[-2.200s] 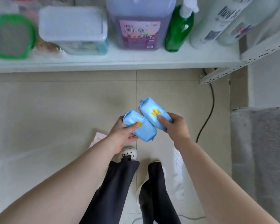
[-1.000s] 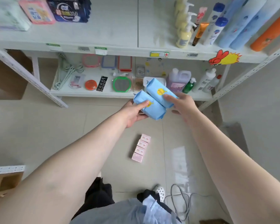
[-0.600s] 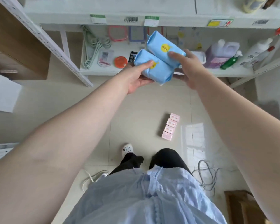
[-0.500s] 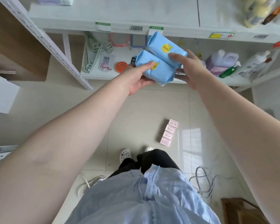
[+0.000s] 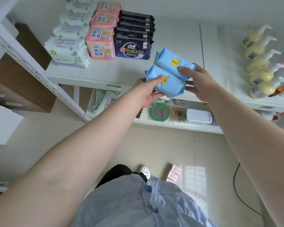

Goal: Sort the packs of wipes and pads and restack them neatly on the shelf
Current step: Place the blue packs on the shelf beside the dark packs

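Observation:
Two light-blue packs with yellow round labels are held side by side over the front edge of the white shelf [image 5: 125, 71]. My left hand [image 5: 147, 91] grips the nearer blue pack [image 5: 169, 85] from below and the left. My right hand [image 5: 198, 82] grips the farther blue pack [image 5: 170, 62] with the thumb on top. At the shelf's left stand three rows: white wipes packs [image 5: 67, 52], pink pads packs [image 5: 100, 46] and dark-blue pads packs [image 5: 133, 46].
Yellow pump bottles [image 5: 259, 69] line the shelf's right side. The lower shelf holds a green-rimmed mirror [image 5: 160, 113], a white lidded box [image 5: 198, 115] and hangers [image 5: 98, 100]. Pink small boxes [image 5: 174, 175] and a black cable [image 5: 236, 181] lie on the tiled floor.
Both hands rose from near the floor to the upper shelf's level, carrying the two blue packs. The view tilted up, bringing the stacked wipes and pads rows into sight.

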{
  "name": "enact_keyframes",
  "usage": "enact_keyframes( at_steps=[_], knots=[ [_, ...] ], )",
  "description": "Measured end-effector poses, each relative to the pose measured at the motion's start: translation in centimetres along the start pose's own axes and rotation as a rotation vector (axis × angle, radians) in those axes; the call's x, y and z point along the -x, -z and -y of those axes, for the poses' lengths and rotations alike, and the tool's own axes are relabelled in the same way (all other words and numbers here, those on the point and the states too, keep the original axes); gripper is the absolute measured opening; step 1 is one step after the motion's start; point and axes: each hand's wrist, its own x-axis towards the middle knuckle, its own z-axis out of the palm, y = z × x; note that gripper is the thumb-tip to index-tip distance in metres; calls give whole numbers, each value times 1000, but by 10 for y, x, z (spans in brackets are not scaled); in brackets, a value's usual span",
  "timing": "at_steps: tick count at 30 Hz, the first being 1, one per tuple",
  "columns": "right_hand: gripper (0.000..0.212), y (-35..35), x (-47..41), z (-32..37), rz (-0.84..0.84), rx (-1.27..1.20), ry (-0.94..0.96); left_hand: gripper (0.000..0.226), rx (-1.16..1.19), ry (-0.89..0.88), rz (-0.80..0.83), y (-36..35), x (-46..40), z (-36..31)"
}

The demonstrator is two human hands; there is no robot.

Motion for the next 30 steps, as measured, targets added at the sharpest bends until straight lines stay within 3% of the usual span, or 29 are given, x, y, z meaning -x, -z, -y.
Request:
enact_keyframes(
  at_steps=[2,5,7,15,17,20,23,25,27,28,30],
  knots=[
    [28,1,-20,13,7,7,0,50,38,18,-20,-7,-18,-13],
    [26,2,-49,26,-16,17,-27,36,17,42,-44,-17,-44,-28],
    [26,4,-68,32,-32,26,-58,43,-44,63,-81,-21,-65,-35],
    [47,5,-120,23,-140,133,-258,29,-174,189,-23,-23,-123,-53],
    [46,4,-127,19,-161,133,-282,34,-282,207,40,-19,-126,-57],
    [44,7,-131,15,-151,107,-273,45,-721,156,134,-10,-123,-74],
    [53,16,-132,19,-145,129,-279,61,-1400,-104,119,-9,-109,-103],
    [71,22,-130,20,-138,137,-303,70,-1830,-526,42,-15,-105,-119],
    [89,26,-126,17,-98,112,-286,88,-1988,-916,165,-26,-112,-129],
    [98,28,-124,14,-62,107,-267,105,-2086,-998,284,-33,-120,-133],
    [116,24,-118,7,18,194,-242,135,-2349,-970,466,-45,-144,-135]
  ],
)
